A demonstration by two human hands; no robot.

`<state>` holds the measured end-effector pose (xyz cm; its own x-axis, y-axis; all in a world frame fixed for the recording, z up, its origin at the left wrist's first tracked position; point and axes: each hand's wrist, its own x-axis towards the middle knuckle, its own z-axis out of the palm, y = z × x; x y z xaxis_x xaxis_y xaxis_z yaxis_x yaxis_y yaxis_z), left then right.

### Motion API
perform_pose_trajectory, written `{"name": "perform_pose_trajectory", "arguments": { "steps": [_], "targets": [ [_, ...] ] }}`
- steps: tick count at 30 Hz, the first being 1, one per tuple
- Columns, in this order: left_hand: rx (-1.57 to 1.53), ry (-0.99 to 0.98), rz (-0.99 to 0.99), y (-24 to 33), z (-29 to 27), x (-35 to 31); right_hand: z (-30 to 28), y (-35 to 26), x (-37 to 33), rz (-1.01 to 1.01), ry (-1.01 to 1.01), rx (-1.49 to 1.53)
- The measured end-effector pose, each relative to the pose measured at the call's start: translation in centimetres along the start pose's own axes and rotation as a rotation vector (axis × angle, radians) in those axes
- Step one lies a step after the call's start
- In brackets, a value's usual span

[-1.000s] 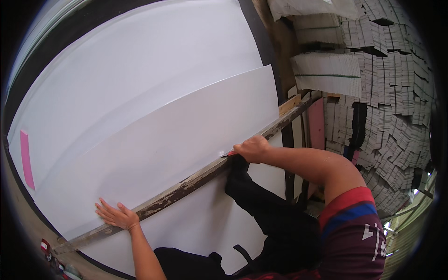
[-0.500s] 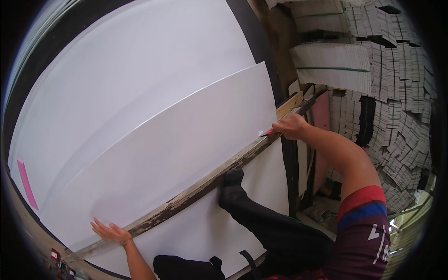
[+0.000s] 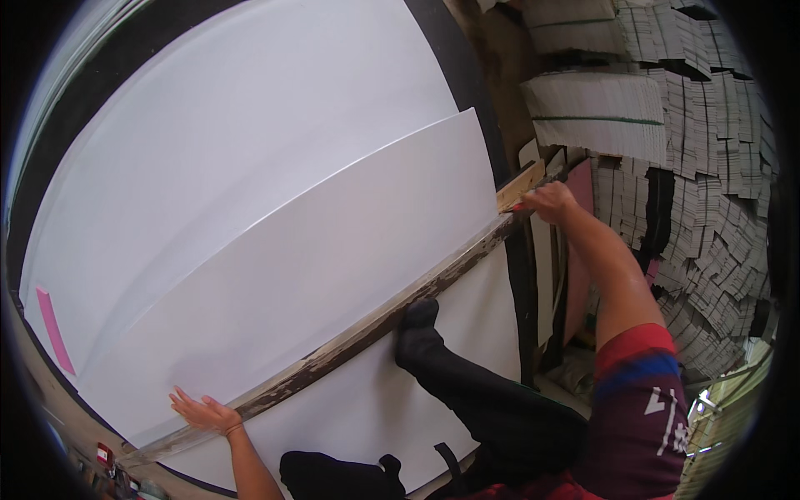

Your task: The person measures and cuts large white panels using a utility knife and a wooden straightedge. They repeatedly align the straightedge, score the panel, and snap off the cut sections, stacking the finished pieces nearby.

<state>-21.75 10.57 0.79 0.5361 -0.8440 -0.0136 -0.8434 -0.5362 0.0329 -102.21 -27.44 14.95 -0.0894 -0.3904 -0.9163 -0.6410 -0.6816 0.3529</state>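
A long weathered wooden bar lies slantwise across a large white sheet. My left hand rests at the bar's lower left end, its fingers stretched out over the sheet. At the far right end, my right hand is closed round a small knife with a red handle. The knife sits by the bar, just past the sheet's right edge; its blade is hard to make out. My foot in a black sock presses against the bar's near side.
Beneath lies another large white sheet over a black surface. A pink strip lies at the left. Stacks of white sheets fill the right side, with a pink board and a light wooden piece nearer.
My right hand has moved right and slightly away with the knife, from the sheet's edge to beyond it. My left hand and foot keep their places on the bar.
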Motion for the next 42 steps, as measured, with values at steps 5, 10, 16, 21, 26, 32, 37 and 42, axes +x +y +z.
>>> {"name": "perform_pose_trajectory", "arguments": {
  "steps": [5,10,16,21,26,32,37,42],
  "targets": [
    [0.025,-0.027,-0.028,0.7,-0.1,-0.3,-0.7,3.1,-3.8,0.275,0.238,0.008],
    [-0.002,-0.050,-0.009,1.7,-0.9,0.0,-1.6,-4.6,-7.6,0.495,0.712,0.360],
    [-0.019,-0.044,-0.001,2.5,-1.4,0.2,-6.9,-23.0,-8.6,0.505,0.922,0.790],
    [-0.032,-0.150,-0.040,3.0,-2.2,0.3,-14.5,-40.8,-7.4,0.314,1.061,0.877],
    [-0.083,-0.162,-0.047,3.1,-2.7,0.4,-23.0,-51.9,-5.8,-0.030,1.156,0.913],
    [-0.071,-0.169,-0.045,3.1,-2.3,0.5,-25.8,-56.8,-4.4,-0.151,1.122,0.903],
    [-0.070,-0.133,-0.077,3.0,-2.1,0.1,-25.1,-57.2,-4.1,-0.224,1.102,0.889],
    [-0.069,-0.128,-0.157,3.6,-2.4,0.4,-25.5,-57.2,-4.3,-0.184,1.042,0.810]
  ]
}}
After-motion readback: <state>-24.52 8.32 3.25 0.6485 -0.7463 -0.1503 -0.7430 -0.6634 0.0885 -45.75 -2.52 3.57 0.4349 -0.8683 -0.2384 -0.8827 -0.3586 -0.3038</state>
